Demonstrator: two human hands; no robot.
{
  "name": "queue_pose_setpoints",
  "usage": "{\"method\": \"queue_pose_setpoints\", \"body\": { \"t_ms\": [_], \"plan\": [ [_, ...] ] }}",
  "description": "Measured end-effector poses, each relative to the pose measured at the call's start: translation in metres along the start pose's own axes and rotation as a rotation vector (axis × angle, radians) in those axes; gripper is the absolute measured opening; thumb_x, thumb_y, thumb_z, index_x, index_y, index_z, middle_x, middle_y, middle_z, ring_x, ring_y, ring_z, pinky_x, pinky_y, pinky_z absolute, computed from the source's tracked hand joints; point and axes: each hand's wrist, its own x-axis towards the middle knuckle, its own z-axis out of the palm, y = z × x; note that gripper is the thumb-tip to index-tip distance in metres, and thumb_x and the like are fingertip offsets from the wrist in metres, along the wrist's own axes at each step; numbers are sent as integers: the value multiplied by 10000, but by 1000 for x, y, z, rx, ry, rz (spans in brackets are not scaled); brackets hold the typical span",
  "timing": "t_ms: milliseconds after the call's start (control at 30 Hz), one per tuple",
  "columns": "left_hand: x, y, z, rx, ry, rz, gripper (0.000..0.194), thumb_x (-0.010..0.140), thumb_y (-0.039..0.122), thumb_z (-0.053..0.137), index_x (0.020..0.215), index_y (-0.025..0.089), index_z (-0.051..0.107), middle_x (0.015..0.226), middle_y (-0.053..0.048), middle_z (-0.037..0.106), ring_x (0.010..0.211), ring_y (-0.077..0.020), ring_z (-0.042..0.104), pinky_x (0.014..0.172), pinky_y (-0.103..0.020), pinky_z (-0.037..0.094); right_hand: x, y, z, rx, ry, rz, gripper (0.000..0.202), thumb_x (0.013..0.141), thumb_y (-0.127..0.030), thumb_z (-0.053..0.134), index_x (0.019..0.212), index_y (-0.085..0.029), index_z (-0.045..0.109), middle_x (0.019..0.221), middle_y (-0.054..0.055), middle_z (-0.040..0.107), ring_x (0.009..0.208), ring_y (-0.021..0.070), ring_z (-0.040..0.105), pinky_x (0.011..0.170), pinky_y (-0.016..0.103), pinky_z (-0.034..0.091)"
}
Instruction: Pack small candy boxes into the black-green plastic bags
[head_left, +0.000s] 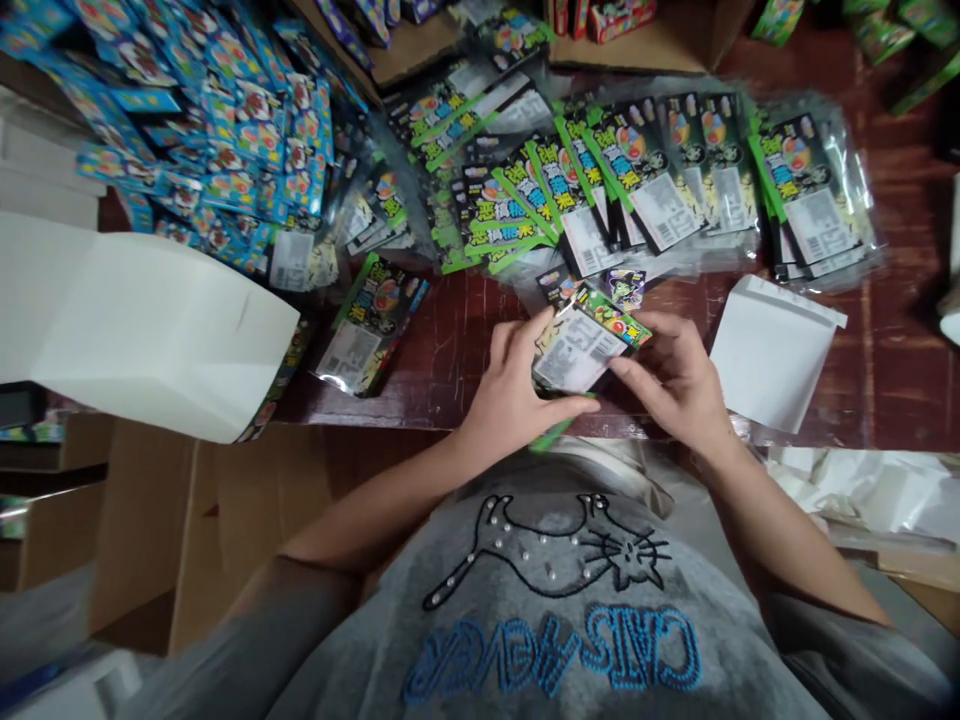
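Note:
At the table's near edge, my left hand (510, 385) grips a black and green printed packet (577, 350) with a pale barcode label facing up. My right hand (679, 380) pinches the packet's right side between thumb and fingers. Part of a green strip shows below the left thumb. Just beyond the fingers lies a small card with a purple-framed witch picture (626, 288). To the left, a similar packet (367, 325) rests by itself on the dark red table (442, 340). A white paper pouch (776, 350) is beside my right hand.
Overlapping clear bags of black and green packets (645, 180) spread across the back. Blue sachets (240, 130) are heaped at upper left. A white-lined box (142, 330) overhangs the left edge. Cardboard boxes (652, 50) stand behind; green sachets (877, 30) lie at far right.

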Motion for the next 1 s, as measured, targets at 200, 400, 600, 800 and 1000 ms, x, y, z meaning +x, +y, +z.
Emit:
{"method": "queue_pose_setpoints", "body": {
  "t_ms": [200,400,600,800,1000],
  "plan": [
    [12,-3,28,-479,-8,49,622,1044,322,670,1604,317,401,1467,-120,630,1267,-266,684,1057,-444,613,7,0,-11,126,-42,54,294,1019,-402,723,1299,-312,722,1195,27,768,1080,205,726,1014,380,585],
    [7,-19,21,-581,-81,-9,579,975,289,768,1473,294,473,1261,-72,709,1061,-191,735,806,-270,625,-11,0,4,336,55,166,471,948,-418,813,1355,-349,585,1263,27,726,1046,176,728,908,336,641],
    [28,-24,10,-523,-83,-14,177,1036,351,691,1148,214,686,1239,-81,761,1139,-188,729,996,-331,577,-22,1,18,288,128,177,291,977,-415,773,1233,-309,685,1357,65,690,1154,200,710,990,394,636],
    [50,-20,9,-573,-115,-123,274,956,333,746,1197,218,683,1105,-56,822,969,-170,754,838,-292,581,-14,-2,5,231,111,128,359,992,-375,755,1347,-346,714,1248,49,737,1197,200,704,1101,437,584],
    [66,-5,-1,-384,-275,-111,208,926,412,770,923,205,770,1031,-60,829,949,-183,756,880,-325,597,0,-16,-3,237,74,202,179,953,-439,787,982,-263,806,1028,40,791,1009,190,721,975,409,584]
  ]
}}
